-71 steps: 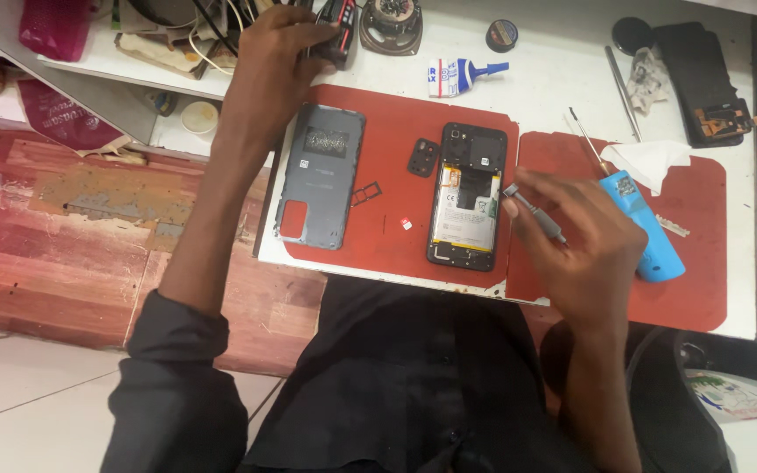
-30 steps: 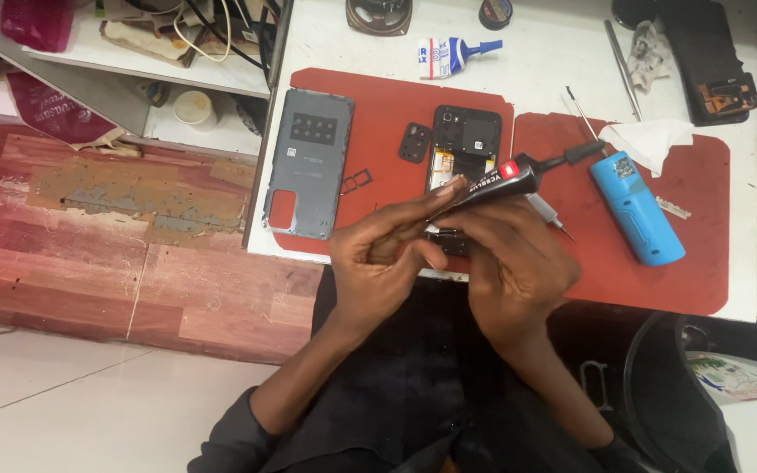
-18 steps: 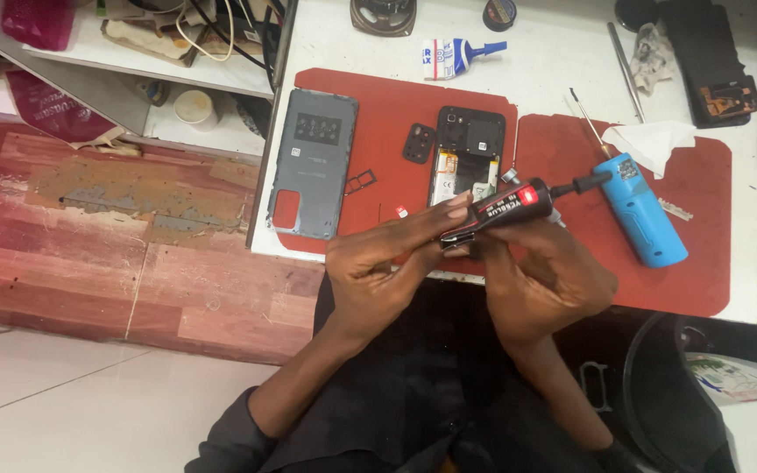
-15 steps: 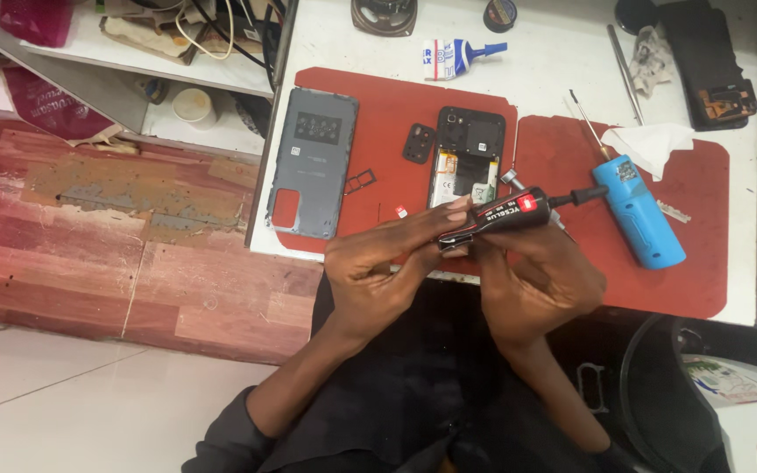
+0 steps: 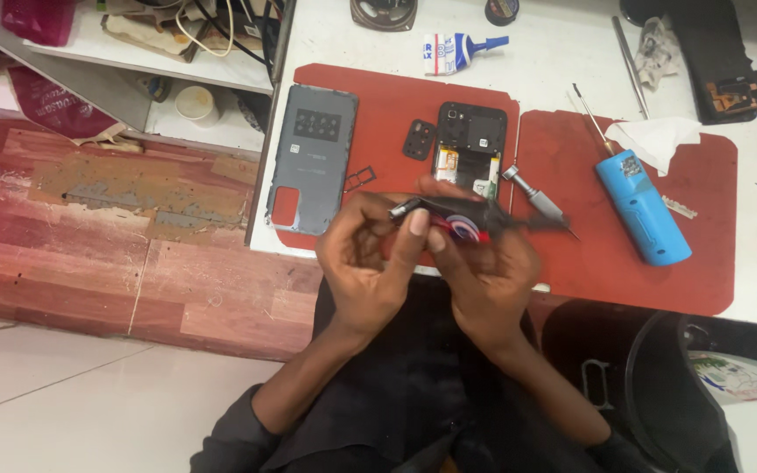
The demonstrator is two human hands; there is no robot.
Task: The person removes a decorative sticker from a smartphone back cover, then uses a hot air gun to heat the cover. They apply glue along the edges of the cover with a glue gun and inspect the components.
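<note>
Head view looks down on a white worktop [image 5: 571, 44] covered in part by two red mats, one on the left [image 5: 387, 114] and one on the right [image 5: 711, 219]. Both hands meet at the near edge: the left hand [image 5: 365, 263] and right hand [image 5: 488, 271] together pinch a black glue tube [image 5: 457, 219] with a red label, held level just above the mat. Behind it lies an opened phone [image 5: 469, 149], with a grey back cover [image 5: 313, 158] to its left and a small camera frame [image 5: 419, 139] between them. On the right mat rest a blue cylindrical tool [image 5: 641, 206], a white tissue [image 5: 663, 140] and a screwdriver [image 5: 536, 197]. Left of the worktop are a cluttered shelf [image 5: 159, 52] and red wood-patterned floor [image 5: 116, 254], with pale tiles [image 5: 63, 403] nearer.
</note>
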